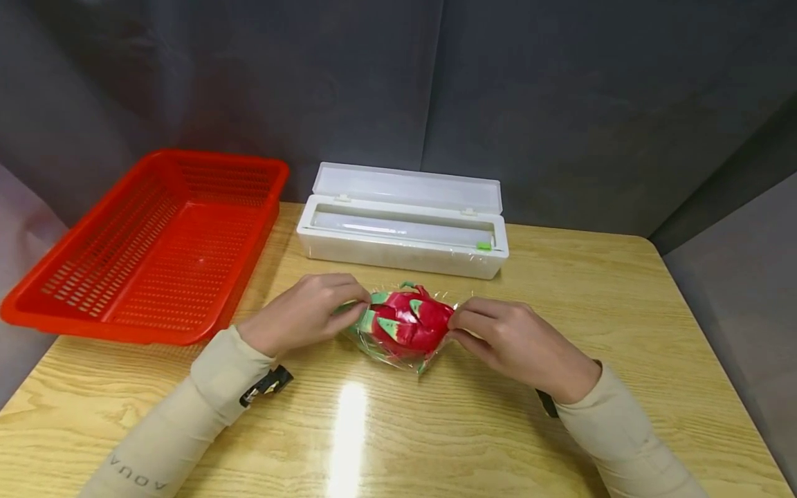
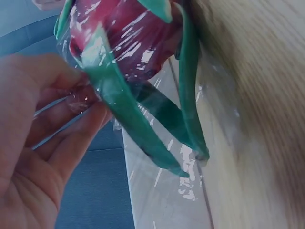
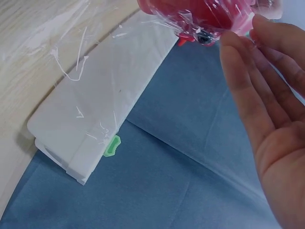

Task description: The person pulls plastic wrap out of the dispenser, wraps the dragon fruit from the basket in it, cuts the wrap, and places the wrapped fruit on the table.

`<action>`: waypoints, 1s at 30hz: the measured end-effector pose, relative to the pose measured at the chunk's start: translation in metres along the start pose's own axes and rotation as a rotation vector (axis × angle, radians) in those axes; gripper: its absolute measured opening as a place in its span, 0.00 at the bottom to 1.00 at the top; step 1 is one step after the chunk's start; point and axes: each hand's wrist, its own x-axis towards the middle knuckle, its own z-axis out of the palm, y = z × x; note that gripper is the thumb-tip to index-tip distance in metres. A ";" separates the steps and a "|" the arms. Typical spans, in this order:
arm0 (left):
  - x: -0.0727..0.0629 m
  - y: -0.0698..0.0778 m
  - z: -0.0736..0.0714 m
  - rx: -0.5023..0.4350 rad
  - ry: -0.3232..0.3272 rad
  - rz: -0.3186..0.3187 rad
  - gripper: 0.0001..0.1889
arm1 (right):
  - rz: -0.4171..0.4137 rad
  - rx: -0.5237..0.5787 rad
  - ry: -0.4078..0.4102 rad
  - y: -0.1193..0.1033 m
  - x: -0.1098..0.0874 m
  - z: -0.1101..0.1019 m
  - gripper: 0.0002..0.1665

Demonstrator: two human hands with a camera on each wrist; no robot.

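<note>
A red dragon fruit (image 1: 414, 321) with green scales lies on the wooden table, between both hands, with clear cling film (image 1: 387, 354) around it. At its leafy end, my left hand (image 1: 311, 311) pinches the film between thumb and fingers. My right hand (image 1: 513, 339) pinches film at the opposite end. The left wrist view shows long green leaf tips (image 2: 128, 119) under the film, beside the left fingers (image 2: 64, 74). From the right wrist, gathered film (image 3: 205, 36) shows close to the fingertips; the exact grip is partly hidden.
Behind the fruit stands a white cling film dispenser (image 1: 401, 259) with its lid raised, a roll inside and a green slider (image 1: 483, 245) on its front edge. A red plastic basket (image 1: 233, 290) occupies the table's left side. Dark cloth (image 1: 560, 124) hangs behind the table.
</note>
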 end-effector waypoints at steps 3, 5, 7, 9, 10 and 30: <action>0.000 -0.001 0.002 0.000 0.005 -0.015 0.05 | -0.002 0.000 0.012 0.000 0.001 0.001 0.14; 0.000 -0.001 0.003 -0.003 0.006 -0.021 0.05 | -0.002 0.001 0.018 0.000 0.001 0.002 0.14; 0.001 -0.001 0.003 -0.004 0.005 -0.026 0.06 | -0.002 0.002 0.023 0.001 0.002 0.003 0.14; 0.001 -0.001 0.004 -0.007 0.003 -0.031 0.06 | 0.001 0.004 0.030 0.001 0.002 0.004 0.15; 0.001 -0.002 0.004 -0.009 0.003 -0.034 0.06 | 0.003 0.006 0.034 0.001 0.002 0.004 0.15; 0.003 -0.010 0.017 -0.109 0.106 -0.078 0.07 | -0.023 0.033 0.143 0.006 0.003 0.016 0.18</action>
